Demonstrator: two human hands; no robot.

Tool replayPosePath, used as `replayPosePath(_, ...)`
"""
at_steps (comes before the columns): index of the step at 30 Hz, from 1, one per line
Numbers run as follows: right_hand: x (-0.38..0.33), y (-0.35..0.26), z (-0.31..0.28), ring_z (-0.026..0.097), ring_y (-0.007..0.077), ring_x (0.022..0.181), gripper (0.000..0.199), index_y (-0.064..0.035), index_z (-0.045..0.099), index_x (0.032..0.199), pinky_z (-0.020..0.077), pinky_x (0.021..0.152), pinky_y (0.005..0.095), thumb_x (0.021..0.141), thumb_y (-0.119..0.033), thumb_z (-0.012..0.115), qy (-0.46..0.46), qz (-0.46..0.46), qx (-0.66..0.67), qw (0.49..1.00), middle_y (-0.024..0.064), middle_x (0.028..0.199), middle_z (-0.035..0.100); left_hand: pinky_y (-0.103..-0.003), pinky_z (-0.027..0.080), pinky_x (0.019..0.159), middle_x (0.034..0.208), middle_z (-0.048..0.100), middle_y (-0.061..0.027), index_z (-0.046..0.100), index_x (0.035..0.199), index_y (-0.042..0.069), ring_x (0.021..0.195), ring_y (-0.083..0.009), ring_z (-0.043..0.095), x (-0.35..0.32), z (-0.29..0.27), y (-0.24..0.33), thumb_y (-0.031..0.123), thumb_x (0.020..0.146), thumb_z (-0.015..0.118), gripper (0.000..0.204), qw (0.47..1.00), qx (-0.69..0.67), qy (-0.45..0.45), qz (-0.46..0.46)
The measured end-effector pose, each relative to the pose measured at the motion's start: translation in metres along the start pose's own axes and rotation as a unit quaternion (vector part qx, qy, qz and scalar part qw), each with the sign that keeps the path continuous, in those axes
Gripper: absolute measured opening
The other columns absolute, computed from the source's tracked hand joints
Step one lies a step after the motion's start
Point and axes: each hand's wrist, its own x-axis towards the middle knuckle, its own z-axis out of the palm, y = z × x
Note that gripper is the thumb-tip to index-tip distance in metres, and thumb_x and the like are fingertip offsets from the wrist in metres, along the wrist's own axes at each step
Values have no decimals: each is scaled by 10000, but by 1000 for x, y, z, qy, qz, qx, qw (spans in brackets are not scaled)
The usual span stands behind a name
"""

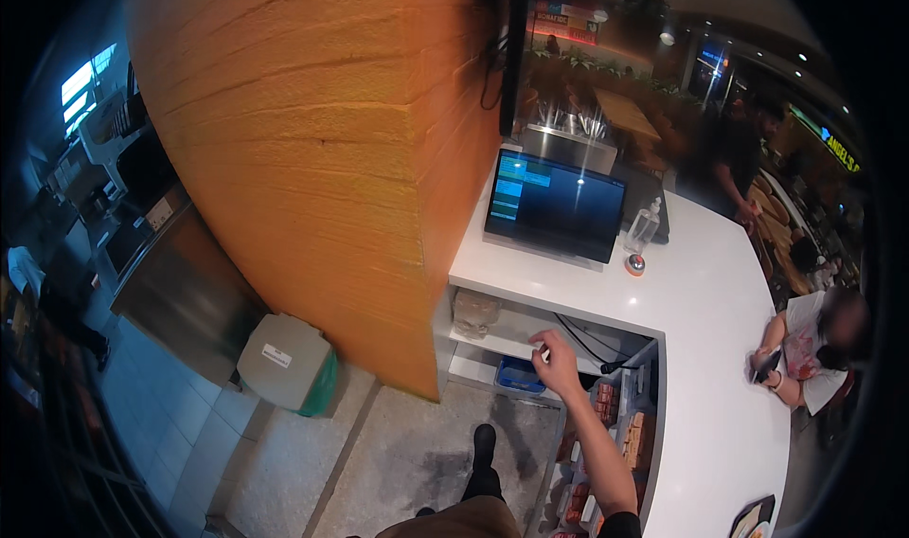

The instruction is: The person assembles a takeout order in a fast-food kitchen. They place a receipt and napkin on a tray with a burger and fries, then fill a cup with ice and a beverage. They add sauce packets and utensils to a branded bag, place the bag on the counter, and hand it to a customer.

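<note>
My right hand reaches out over the front edge of the white counter's open shelving, the fingers loosely bent and apart. Nothing shows between them. Just beyond and left of it, the upper shelf holds a clear plastic bag of pale contents. A blue container sits on the lower shelf, close to the hand and partly covered by it. Dark cables run through the shelf opening to the right of the fingers. My left hand is out of the picture.
On the white counter stand a screen, a clear pump bottle and a small bell. Boxed packets fill the shelves beside my forearm. An orange wall and lidded bin stand left. People are beyond the counter.
</note>
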Motion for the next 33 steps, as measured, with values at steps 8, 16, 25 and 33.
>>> replayPosePath(8,269,76,23,696,314,823,320,-81,605,1123,559,736,437,805,-81,636,61,-11,-48,997,141,1363,550,-375,566,767,1036,706,-124,704,1092,108,869,-275,682,116,-77,118,275,885,698,267,872,-305,165,-345)
replayPosePath(16,305,95,78,697,280,751,253,-74,630,1000,560,632,361,751,-34,620,105,-102,-66,987,123,1352,601,-349,571,799,1029,741,-161,723,1107,70,944,-261,722,151,-142,182,305,847,747,352,855,-359,201,-316)
replayPosePath(25,290,93,68,685,296,775,273,-78,631,1003,548,617,367,736,-29,661,157,-23,-80,984,150,1410,548,-342,577,719,930,755,-151,718,1108,44,793,-198,727,172,-187,209,172,868,728,272,830,-353,222,-371)
replayPosePath(33,260,123,77,575,236,560,520,-138,544,1326,468,560,373,817,-45,594,178,66,-56,980,121,746,615,-320,588,762,971,762,-100,729,1140,123,872,-185,736,118,-126,142,392,803,798,436,844,-330,231,-354)
